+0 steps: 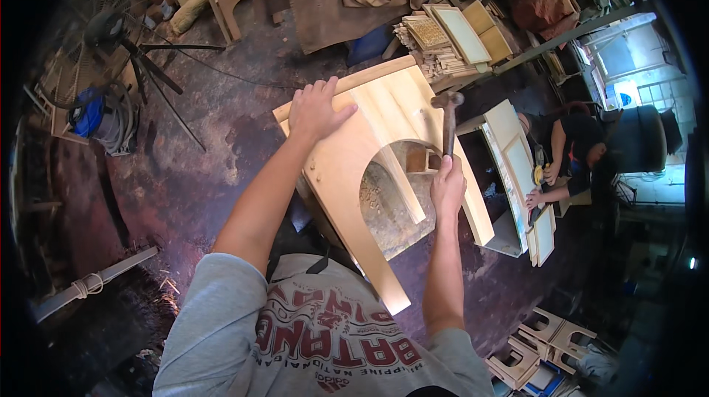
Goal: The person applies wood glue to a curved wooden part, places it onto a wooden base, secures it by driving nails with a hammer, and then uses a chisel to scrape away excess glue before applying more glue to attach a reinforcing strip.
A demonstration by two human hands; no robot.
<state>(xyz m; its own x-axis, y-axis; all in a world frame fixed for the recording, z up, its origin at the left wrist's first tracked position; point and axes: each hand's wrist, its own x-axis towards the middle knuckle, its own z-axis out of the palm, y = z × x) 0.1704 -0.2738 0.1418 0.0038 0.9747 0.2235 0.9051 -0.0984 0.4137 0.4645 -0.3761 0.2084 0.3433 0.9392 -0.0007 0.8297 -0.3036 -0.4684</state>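
A pale wooden furniture piece (347, 127), with a wide arched cutout in its near side, stands in front of me. My left hand (314, 110) lies at its far left corner, fingers curled over the rail along the far edge and thumb apart on the panel. In my right hand (447, 189), closed round the handle, is a hammer (447, 120). Its metal head points away from me, above the right part of the panel. Through the arch a wooden block (418, 160) and an inner slat show.
At the right, a co-worker's hands (546, 183) work on another wooden unit (509, 164). A standing fan (107, 31) is at the far left. Beyond my piece are a cloth-covered table (317, 9) and stacked wood strips (428, 42). Arched wooden frames (554, 338) lie lower right.
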